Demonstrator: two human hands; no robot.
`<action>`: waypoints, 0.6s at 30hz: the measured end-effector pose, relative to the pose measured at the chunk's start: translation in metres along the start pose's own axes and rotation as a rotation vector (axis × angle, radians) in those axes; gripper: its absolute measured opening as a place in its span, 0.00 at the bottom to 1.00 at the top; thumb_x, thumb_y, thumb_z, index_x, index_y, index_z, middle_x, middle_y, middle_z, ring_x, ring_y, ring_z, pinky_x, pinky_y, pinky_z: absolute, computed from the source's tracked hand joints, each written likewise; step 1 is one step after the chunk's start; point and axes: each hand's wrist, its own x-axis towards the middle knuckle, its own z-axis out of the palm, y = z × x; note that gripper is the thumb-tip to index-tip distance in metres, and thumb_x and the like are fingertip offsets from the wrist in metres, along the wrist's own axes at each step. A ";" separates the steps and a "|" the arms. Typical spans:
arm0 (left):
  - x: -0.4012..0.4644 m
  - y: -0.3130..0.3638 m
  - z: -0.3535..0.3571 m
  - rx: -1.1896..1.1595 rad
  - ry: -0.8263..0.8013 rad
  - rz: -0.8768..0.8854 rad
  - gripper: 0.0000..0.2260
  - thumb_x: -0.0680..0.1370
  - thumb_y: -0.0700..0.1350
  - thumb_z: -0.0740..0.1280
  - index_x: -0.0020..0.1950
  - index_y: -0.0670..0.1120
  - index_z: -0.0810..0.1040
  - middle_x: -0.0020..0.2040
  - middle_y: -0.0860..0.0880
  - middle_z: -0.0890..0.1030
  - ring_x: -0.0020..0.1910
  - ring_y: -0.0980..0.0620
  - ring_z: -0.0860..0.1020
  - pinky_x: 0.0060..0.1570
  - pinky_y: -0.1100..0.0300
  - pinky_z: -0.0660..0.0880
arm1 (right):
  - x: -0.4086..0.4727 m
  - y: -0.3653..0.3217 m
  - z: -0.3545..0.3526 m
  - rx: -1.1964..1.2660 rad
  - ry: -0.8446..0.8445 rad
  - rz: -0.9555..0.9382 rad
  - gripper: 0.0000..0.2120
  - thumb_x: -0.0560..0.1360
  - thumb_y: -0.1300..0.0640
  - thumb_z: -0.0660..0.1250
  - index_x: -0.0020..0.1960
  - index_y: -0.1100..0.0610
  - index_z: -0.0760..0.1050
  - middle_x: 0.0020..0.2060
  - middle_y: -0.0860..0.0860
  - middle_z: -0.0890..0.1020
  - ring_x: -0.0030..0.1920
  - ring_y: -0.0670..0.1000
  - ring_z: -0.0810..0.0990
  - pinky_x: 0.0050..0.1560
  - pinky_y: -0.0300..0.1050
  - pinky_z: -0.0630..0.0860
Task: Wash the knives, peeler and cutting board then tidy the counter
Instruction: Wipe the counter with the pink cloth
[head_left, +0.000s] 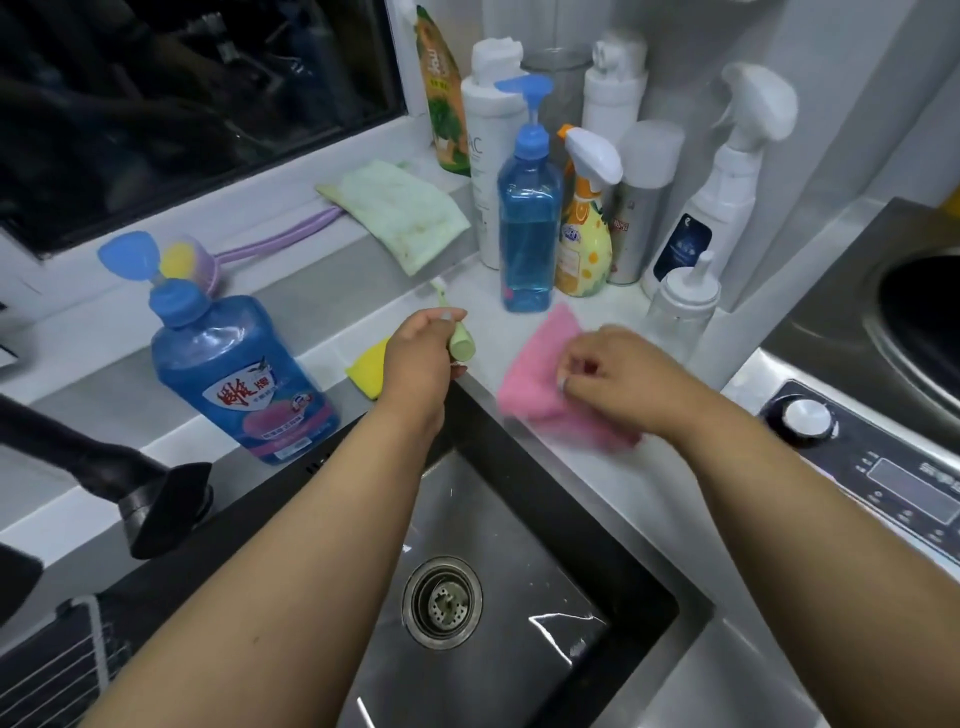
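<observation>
While the left hand (421, 358) grips a pale green plastic-handled peeler (460, 340) at centre frame, the right hand (613, 376) pinches a pink cloth (540, 374) on the counter: apparently tidying, with the steel sink (519, 519) holding no utensils.

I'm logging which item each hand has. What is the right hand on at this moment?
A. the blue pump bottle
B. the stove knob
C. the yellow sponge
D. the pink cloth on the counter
D: the right hand pinches the pink cloth lying on the counter beside the sink, while the left hand holds the green-handled peeler.
</observation>
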 end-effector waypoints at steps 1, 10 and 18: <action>-0.002 -0.002 -0.002 0.003 0.002 -0.004 0.12 0.80 0.40 0.60 0.43 0.50 0.80 0.41 0.50 0.77 0.39 0.53 0.74 0.39 0.60 0.73 | -0.001 0.005 0.014 -0.060 -0.031 0.028 0.17 0.73 0.44 0.59 0.51 0.55 0.77 0.48 0.52 0.79 0.51 0.54 0.75 0.53 0.49 0.73; -0.005 -0.017 -0.017 0.010 0.001 0.016 0.11 0.81 0.41 0.60 0.43 0.50 0.80 0.41 0.52 0.78 0.38 0.55 0.74 0.40 0.61 0.74 | 0.031 0.010 0.122 -0.454 -0.227 0.194 0.40 0.75 0.29 0.42 0.76 0.49 0.31 0.76 0.57 0.37 0.75 0.61 0.35 0.74 0.62 0.37; 0.010 -0.027 -0.031 0.013 -0.018 0.107 0.10 0.80 0.39 0.61 0.45 0.47 0.80 0.44 0.46 0.79 0.39 0.53 0.74 0.36 0.65 0.73 | 0.111 0.000 0.130 -0.452 -0.224 0.151 0.35 0.77 0.34 0.39 0.77 0.51 0.35 0.77 0.57 0.38 0.76 0.60 0.36 0.74 0.62 0.39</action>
